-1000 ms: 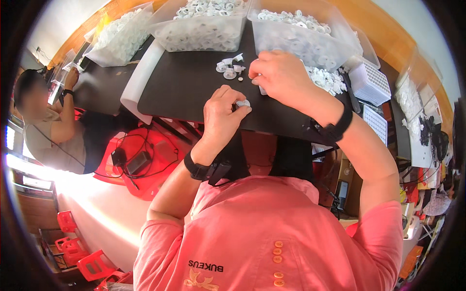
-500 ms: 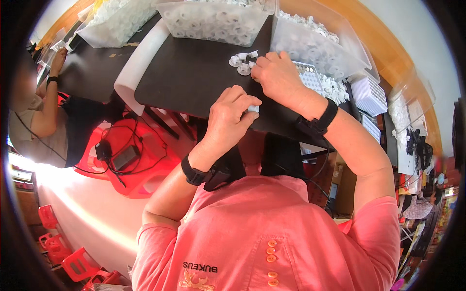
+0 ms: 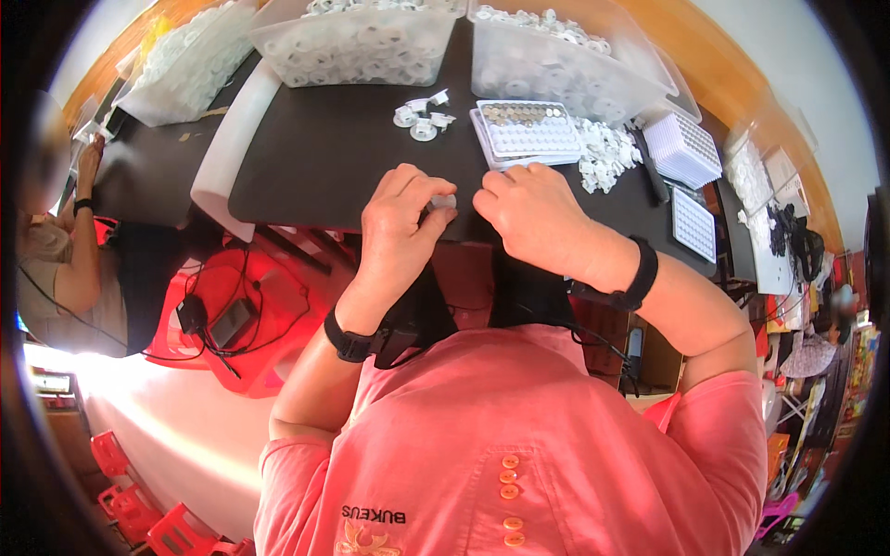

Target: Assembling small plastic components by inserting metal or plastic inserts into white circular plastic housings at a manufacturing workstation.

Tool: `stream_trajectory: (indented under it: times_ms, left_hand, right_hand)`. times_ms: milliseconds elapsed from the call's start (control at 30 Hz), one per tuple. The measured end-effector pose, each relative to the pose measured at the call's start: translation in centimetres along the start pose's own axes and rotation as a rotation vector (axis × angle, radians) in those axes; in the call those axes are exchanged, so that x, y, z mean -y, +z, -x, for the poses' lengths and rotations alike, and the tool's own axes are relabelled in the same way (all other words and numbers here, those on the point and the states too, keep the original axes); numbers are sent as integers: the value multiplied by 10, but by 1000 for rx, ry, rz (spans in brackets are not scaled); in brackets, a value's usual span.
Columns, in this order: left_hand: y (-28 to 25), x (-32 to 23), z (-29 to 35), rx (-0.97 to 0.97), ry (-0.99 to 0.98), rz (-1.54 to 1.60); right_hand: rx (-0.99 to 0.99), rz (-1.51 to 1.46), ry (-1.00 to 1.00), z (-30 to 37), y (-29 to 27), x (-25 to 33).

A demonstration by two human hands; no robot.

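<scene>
My left hand point(image 3: 403, 218) is closed in a pinch on a small whitish round plastic part point(image 3: 444, 201) at the table's near edge. Just to its right, my right hand point(image 3: 533, 213) has its fingers drawn together, and whatever is between them is hidden. Past my hands, several white plastic parts point(image 3: 424, 120) lie in a loose cluster. Beyond my right hand sits a white tray point(image 3: 528, 139) with rows of round pockets, the far ones filled with small metal discs point(image 3: 519, 113). Beside it is a heap of small white pieces point(image 3: 607, 157).
Translucent bins point(image 3: 352, 51) of white parts line the table's far side. A stack of white trays point(image 3: 683, 148) and a single tray point(image 3: 693, 225) are on the right. A curved white sheet point(image 3: 232, 153) lies left. Another person point(image 3: 74, 250) sits at far left, near a red stool point(image 3: 232, 315).
My right hand has come back from the cluster of white parts toward the near edge, uncovering the disc tray. My left hand still holds its part. The whole view has shifted somewhat.
</scene>
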State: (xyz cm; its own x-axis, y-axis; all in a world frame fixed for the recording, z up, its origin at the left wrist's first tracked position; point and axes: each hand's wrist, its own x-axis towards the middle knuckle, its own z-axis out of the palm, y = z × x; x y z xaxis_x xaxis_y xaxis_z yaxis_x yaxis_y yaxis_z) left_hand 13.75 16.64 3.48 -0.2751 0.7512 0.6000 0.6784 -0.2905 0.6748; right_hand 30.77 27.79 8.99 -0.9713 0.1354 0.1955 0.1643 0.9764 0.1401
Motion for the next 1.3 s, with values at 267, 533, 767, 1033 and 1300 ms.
stream_trajectory:
  times_ms: [267, 533, 767, 1033, 1300]
  left_hand:
    - [9, -11, -8, 22, -58, -109]
    - [24, -14, -26, 74, -71, -169]
    - [26, -15, -26, 105, -278, 42]
    - [46, -36, -35, 29, -563, 843]
    - [74, -57, -55, 150, -681, 1244]
  right_hand:
    - [-291, -12, 9, 52, 18, 8]
    - [-441, -147, 1, 74, 34, 2]
    - [-574, -288, 7, 78, 45, -5]
    - [-623, -1157, 436, 67, 16, -24]
    - [-685, -1529, 520, 58, 7, -41]
